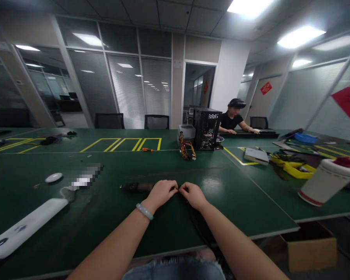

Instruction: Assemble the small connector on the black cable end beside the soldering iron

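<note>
My left hand (pixel 163 193) and my right hand (pixel 194 195) meet above the green table, fingertips pinched almost together. Whatever small dark piece lies between them is too small to name. A dark, roughly cylindrical object (pixel 137 187) lies on the table just left of my left hand, its right end reaching behind that hand. From beneath my right hand a black cable (pixel 196 223) runs toward the table's front edge; whether my fingers hold its end, I cannot make out. Both hands are closed.
A black computer case (pixel 207 128) stands beyond my hands, beside a power supply (pixel 186 132) with coloured wires. An orange screwdriver (pixel 147 149) lies left of it. At left is a white power strip (pixel 29 225); at right, a cup (pixel 323 182) and yellow tray (pixel 300 171). A co-worker (pixel 233 120) sits opposite.
</note>
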The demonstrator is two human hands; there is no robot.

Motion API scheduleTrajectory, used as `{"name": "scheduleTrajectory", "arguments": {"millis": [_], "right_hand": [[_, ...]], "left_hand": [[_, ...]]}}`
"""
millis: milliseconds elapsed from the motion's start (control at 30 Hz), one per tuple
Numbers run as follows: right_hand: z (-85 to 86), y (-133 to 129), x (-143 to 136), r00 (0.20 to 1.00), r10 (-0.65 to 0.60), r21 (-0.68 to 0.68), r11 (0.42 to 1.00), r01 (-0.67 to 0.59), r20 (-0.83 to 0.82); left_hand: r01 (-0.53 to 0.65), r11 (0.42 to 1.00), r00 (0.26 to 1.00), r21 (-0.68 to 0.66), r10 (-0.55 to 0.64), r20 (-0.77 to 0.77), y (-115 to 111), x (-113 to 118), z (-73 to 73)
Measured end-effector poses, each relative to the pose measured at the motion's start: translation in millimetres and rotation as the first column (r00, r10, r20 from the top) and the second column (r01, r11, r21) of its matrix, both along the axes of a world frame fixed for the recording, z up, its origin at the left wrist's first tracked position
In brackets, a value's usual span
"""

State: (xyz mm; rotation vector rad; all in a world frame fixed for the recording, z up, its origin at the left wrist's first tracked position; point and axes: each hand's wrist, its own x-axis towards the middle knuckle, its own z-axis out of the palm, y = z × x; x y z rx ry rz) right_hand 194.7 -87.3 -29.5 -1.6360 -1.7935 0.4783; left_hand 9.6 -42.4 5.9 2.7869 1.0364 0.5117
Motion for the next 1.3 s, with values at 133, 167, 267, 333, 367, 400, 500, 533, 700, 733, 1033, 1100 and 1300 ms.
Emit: {"name": "scheduleTrajectory", "arguments": {"millis": [133,167,267,333,367,400,500,533,700,733,1033,1100,1300], "right_hand": [[-0.4,-22,-7,1.0,0.02,0.005,1.0,-0.02,-0.019],[0.0,-29,-8,0.999,0.027,0.006,1.0,-0.027,-0.024],[0.5,-51,-11,0.998,0.05,0.012,0.999,-0.05,-0.038],[0.1,-64,-13,0.997,0.063,0.015,0.998,-0.062,-0.045],[-0.3,-69,-13,0.996,0.07,0.015,0.997,-0.069,-0.047],[-0.7,-73,-13,0.996,0.076,0.015,0.997,-0.076,-0.048],[-1.6,-79,-13,0.995,0.088,0.014,0.996,-0.087,-0.043],[-1.7,-79,-13,0.995,0.089,0.013,0.996,-0.089,-0.039],[-0.4,-77,-15,0.996,0.089,0.02,0.996,-0.089,-0.003],[-0.3,-76,-16,0.996,0.086,0.024,0.996,-0.086,0.006],[1.0,-82,-25,0.994,-0.027,0.094,0.995,0.017,0.108],[4.3,-85,-29,0.983,-0.067,0.16,0.986,0.039,0.169],[11.1,-79,-39,0.905,0.025,0.107,0.991,-0.077,0.424]], "left_hand": [[-0.026,0.999,0.999,0.026,0.025,0.019,-27,-9,-5.5],[-0.034,0.999,0.999,0.037,0.033,0.026,-36,-11,-6.6],[-0.035,0.997,0.999,0.065,0.032,0.044,-60,-18,-9.4],[-0.021,0.997,0.998,0.078,0.017,0.054,-73,-21,-11.1],[-0.013,0.996,0.998,0.083,0.008,0.059,-78,-23,-12.0],[-0.006,0.996,0.998,0.088,0.001,0.064,-81,-24,-12.9],[0.0,0.995,0.997,0.098,-0.007,0.076,-86,-26,-15.1],[-0.004,0.995,0.997,0.102,-0.004,0.08,-86,-26,-15.4],[-0.02,0.992,0.996,0.123,0.01,0.084,-82,-25,-13.3],[-0.019,0.992,0.997,0.127,0.008,0.083,-82,-25,-12.9],[-0.038,0.989,0.994,0.143,0.023,0.107,-80,-24,-18.4],[-0.032,0.989,0.993,0.143,0.015,0.118,-82,-25,-18.5],[-0.013,0.987,0.988,0.163,-0.013,0.156,-86,-28,-13.5]]}}
